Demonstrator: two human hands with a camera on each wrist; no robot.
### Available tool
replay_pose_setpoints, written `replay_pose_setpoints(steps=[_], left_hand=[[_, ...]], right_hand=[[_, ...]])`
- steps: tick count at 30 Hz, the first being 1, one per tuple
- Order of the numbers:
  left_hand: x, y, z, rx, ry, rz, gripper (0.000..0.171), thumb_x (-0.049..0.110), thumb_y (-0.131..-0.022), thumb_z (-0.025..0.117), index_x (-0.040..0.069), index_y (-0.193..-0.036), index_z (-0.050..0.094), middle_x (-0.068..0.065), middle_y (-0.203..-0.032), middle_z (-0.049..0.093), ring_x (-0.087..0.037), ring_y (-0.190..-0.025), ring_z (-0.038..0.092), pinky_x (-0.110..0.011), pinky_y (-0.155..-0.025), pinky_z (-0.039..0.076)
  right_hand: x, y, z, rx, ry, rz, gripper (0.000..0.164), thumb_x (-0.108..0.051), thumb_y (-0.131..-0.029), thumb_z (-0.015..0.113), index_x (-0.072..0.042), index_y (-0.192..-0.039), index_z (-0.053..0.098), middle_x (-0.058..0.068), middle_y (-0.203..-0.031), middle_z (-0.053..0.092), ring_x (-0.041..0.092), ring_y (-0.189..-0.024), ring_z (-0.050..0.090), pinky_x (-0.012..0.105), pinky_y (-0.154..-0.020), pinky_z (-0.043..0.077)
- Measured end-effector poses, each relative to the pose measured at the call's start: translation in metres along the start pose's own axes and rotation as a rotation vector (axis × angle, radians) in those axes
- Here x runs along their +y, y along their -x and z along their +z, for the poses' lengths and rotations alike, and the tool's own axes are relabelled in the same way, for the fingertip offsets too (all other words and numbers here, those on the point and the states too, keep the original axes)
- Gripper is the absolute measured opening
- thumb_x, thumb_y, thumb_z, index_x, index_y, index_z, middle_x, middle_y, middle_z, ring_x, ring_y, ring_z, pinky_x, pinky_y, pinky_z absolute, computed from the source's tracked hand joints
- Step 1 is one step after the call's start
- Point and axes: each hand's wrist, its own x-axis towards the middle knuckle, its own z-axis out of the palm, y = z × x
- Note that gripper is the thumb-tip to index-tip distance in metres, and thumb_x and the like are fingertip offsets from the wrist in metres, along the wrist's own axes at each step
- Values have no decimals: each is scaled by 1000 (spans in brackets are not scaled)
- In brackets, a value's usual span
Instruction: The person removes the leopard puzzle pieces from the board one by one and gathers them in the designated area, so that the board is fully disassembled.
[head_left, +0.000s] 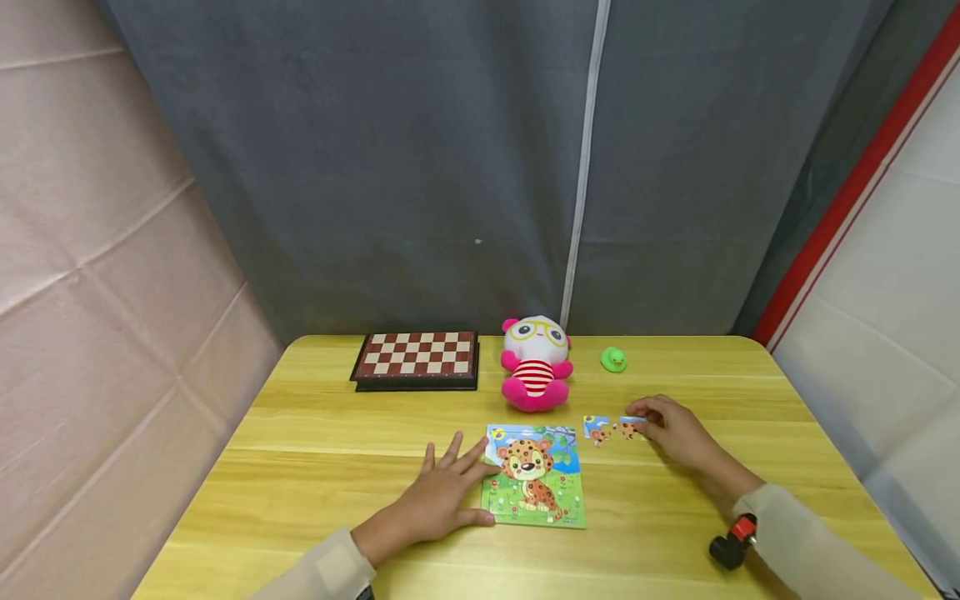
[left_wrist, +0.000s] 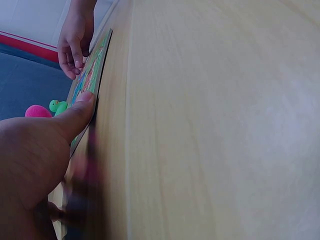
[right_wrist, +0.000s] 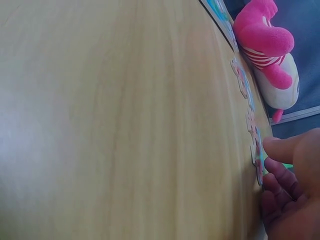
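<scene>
A square jigsaw puzzle (head_left: pixel 551 493) with a cartoon leopard lies flat on the table. My left hand (head_left: pixel 438 497) is spread at its left side, thumb and fingertips at its edge; in the left wrist view the thumb (left_wrist: pixel 76 112) rests on the edge of the puzzle (left_wrist: pixel 101 60). Right of the puzzle, a loose puzzle piece (head_left: pixel 595 426) lies on the wood. Beside it, my right hand (head_left: pixel 675 429) has curled fingers at another puzzle piece (head_left: pixel 628 427), seemingly pinching its right end. Loose pieces (right_wrist: pixel 240 79) also lie in a row in the right wrist view.
Behind the puzzle sits a pink and white plush toy (head_left: pixel 536 367). A checkered board box (head_left: pixel 417 360) stands at the back left, and a green rubber duck (head_left: pixel 613 360) at the back right. A grey curtain (head_left: pixel 420 183) hangs behind the wooden table (head_left: pixel 300 467).
</scene>
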Motion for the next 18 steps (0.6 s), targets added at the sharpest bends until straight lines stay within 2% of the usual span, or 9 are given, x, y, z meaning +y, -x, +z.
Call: replay_pose_setpoints(steps=[11, 18], left_hand=[[-1, 0, 1, -5, 5, 1, 73, 75, -91, 50, 40, -154, 43, -1, -174, 10, -48, -156, 4, -82, -113, 5], [-2, 0, 1, -5, 4, -4, 73, 75, -90, 50, 40, -154, 44, -1, -174, 10, -47, -156, 3, -81, -114, 4]], right_hand=[[-5, 1, -4, -6, -39, -15, 22, -1, -96, 70, -1, -118, 71, 8, -107, 68, 22, -96, 64, 26, -80, 53], [-10, -3, -1, -25, -42, -6, 24, -6, -97, 70, -2, -121, 71, 8, -111, 68, 24, -100, 66, 27, -83, 55]])
